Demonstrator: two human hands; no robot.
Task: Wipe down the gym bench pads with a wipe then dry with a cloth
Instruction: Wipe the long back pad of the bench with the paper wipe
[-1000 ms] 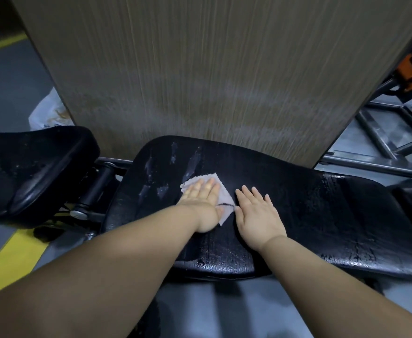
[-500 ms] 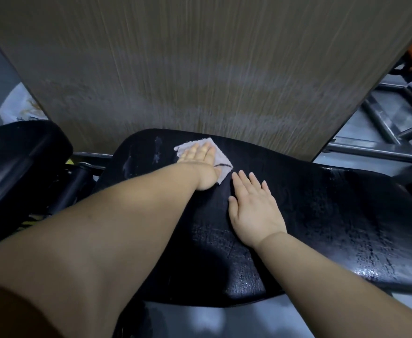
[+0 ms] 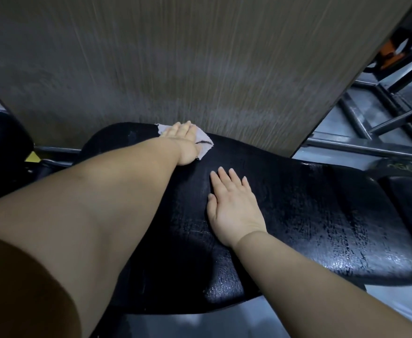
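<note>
A black, cracked bench pad (image 3: 310, 215) fills the middle of the view, shiny with wet streaks on its right part. My left hand (image 3: 184, 142) lies flat on a small white wipe (image 3: 203, 142) at the pad's far edge, pressing it down with the fingers together. My right hand (image 3: 234, 203) rests palm-down on the pad's centre with fingers spread and nothing in it. Most of the wipe is hidden under my left hand.
A tall wood-grain panel (image 3: 175, 64) stands right behind the pad. A second black pad (image 3: 2, 152) sits at the left, joined by a metal bar (image 3: 56, 150). Grey steel frame tubes (image 3: 371, 147) lie on the floor at right, with orange equipment (image 3: 393, 52) beyond.
My left hand has slid the wipe away from me, from the pad's middle to its far edge by the panel. My right hand stays planted on the pad.
</note>
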